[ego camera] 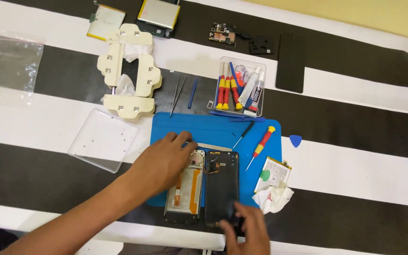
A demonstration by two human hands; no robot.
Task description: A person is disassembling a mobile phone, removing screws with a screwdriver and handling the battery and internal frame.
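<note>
Opened phone on blue mat point(175, 125), centre-front of striped surface point(355, 170): phone frame point(185, 189) w/ orange flex & bare boards lies just left of black back cover point(221, 186), the two touching side by side, short cable at top between them.

L hand point(164, 163) lies flat, palm down, fingers spread, pressing frame's upper-left corner, clamped on nothing. R hand point(246, 231) at cover's lower edge, fingertips on it; can't tell if pinching or just resting.

Handling, my read: both parts thin, light, rigid but fragile; cover glossy, prob. slippery. Flex soft, tears easily. Best held by outer edges, not boards or cable.

Nearby: red-yellow screwdriver point(262, 144) & thin dark one on mat, flat battery point(275, 172) w/ crumpled white tissue point(272, 198) at mat's right, clear box of tools point(240, 87), cream plastic clamp jig point(128, 71).
</note>
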